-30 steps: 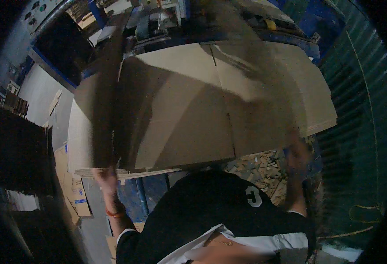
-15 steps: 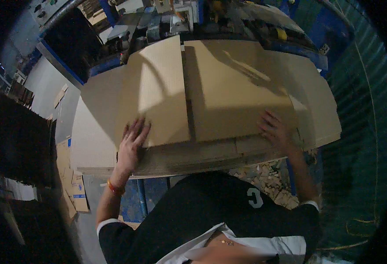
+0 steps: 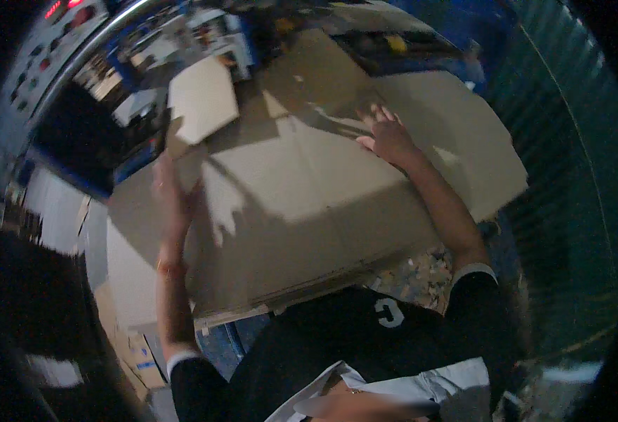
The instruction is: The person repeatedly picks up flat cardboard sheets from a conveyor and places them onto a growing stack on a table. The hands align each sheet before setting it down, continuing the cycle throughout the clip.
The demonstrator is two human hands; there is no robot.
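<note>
Head view: a broad stack [image 3: 302, 186] of flat cardboard filled the middle, its near edge just in front of the wearer's black shirt [image 3: 309, 344].
Pale panel [image 3: 203, 98]: this cardboard piece sat over the far left part of the stack, brightly lit, its near corner close to the fingers below it.
Brown panel [image 3: 316, 67]: it was to the right of the pale one, mostly in shade, and reached toward the machine [image 3: 428, 49] (whether the two were joined as one piece, I could not tell).
Left hand [image 3: 175, 200]: it was at the left side of the stack, fingers pointing forward and thumb held away from them, so the grip was spread; blur hid whether the fingertips met the cardboard.
Wristband [image 3: 172, 267]: orange-red, it circled the left wrist.
Right hand [image 3: 391, 141]: it was over the stack beside the brown panel's near right corner, fingers fanned apart and pinching nothing; I could not tell whether they touched.
Machine colours: dark blue framing ran along the far side, with one small yellow part [image 3: 397, 43].
Control panel [image 3: 42, 63]: it stood at the upper left, dotted with buttons, red lights glowing at its top.
Scraps [image 3: 421, 281]: small tan pieces were heaped below the near right edge.
Green wall [image 3: 569, 176]: ridged and dim, it filled the right side.
</note>
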